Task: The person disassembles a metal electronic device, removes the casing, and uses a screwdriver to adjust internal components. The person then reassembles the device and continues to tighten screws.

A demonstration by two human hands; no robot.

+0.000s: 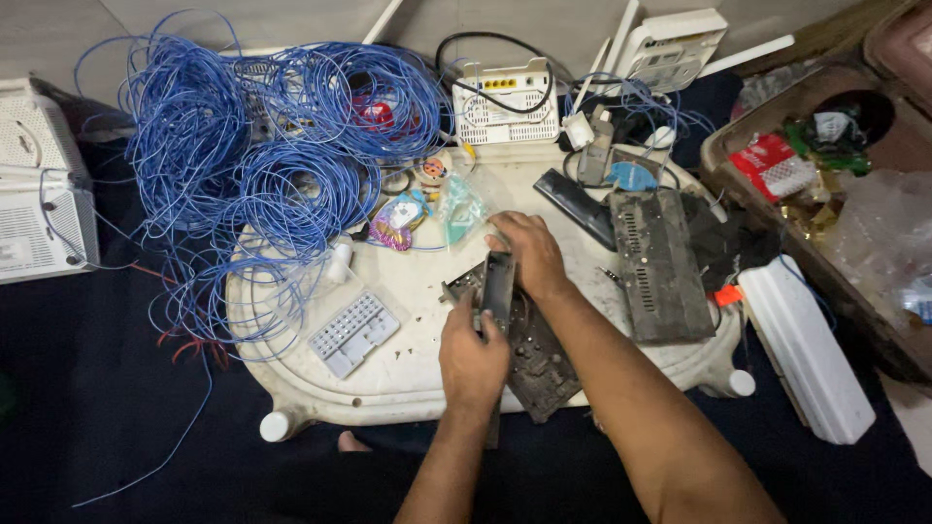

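Note:
My left hand and my right hand both grip a narrow dark grey plastic piece held upright over a dirty black device casing. The casing lies flat on a white plastic tray, near its front edge. My left hand holds the piece's lower end, my right hand its top. The fingers hide part of the piece.
A big tangle of blue wire covers the tray's left side. A grey vented panel, a black vented cover, white routers, a white box at far left, a long white case and a brown bin surround the work spot.

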